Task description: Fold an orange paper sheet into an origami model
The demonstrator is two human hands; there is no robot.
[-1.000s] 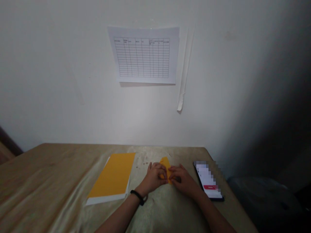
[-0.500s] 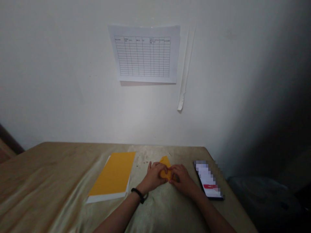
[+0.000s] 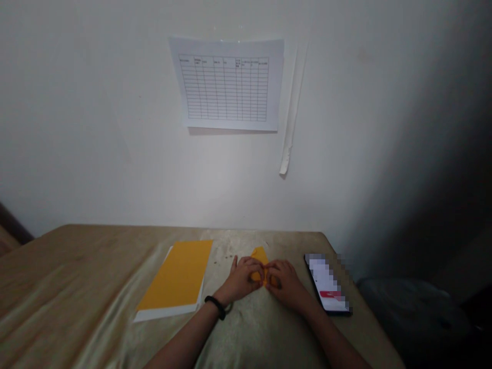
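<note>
A white wall carries a printed grid sheet and a hanging strip, perhaps tape. The cloth-covered worktop stands against it; shadow darkens the right.

Folded paper on table, ctr, btwn left hand at 9 & right hand at 3, both gripping it. Paper stack at 9 o'clock of hands, near. Phone at 3 o'clock, just beside right hand. Sheet on wall at 12, behind table.
</note>
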